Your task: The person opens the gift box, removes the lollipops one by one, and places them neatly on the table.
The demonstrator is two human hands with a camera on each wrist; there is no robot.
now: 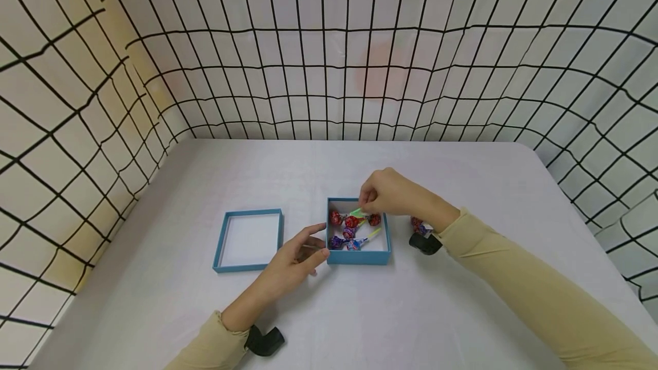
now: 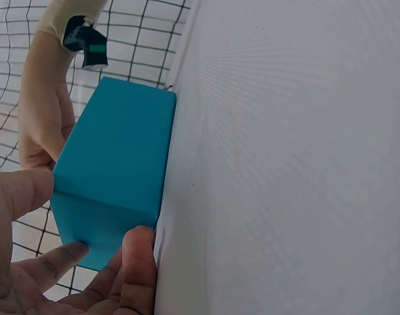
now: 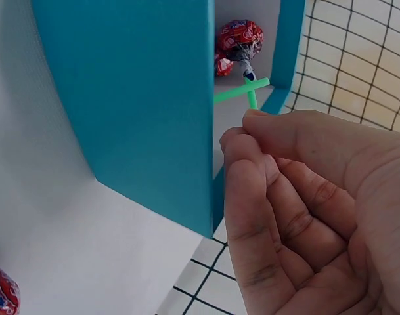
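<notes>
White tabletop (image 1: 462, 313) is stretching out before us, black netting (image 1: 334, 65) rising behind it, and our attention is going straight to the middle, where an uncovered blue box (image 1: 358, 258) is sitting with lollipops (image 1: 349, 233) scattered inside. Off to the left, a shallow blue lid (image 1: 252, 238) is lying hollow side up, apart from the box.

And we're judging this as the arranging step: one sweet is being handled inside the box, though we're not able to tell whether it's being set down or picked up. Right hand (image 1: 390, 192) now, working over the far right of the box, thumb and fingertips closing to a tight pinch on a green stick (image 3: 253, 100). That stick is seemingly leading to a red-wrapped lollipop (image 3: 240, 39), its head sitting within the walls, just beyond the fingertips. Careful here: a second green stick (image 3: 242, 88) is crossing it, so we're thinking the next move is calling for a light touch to avoid a tangle.

Meanwhile the left hand (image 1: 298, 258) is steadying things, its fingers spreading against the box's left side, thumb touching near the front corner, gripping no sweet. And we're spotting a loose lollipop (image 1: 418, 225) outside, lying right of the box by the right forearm.
</notes>
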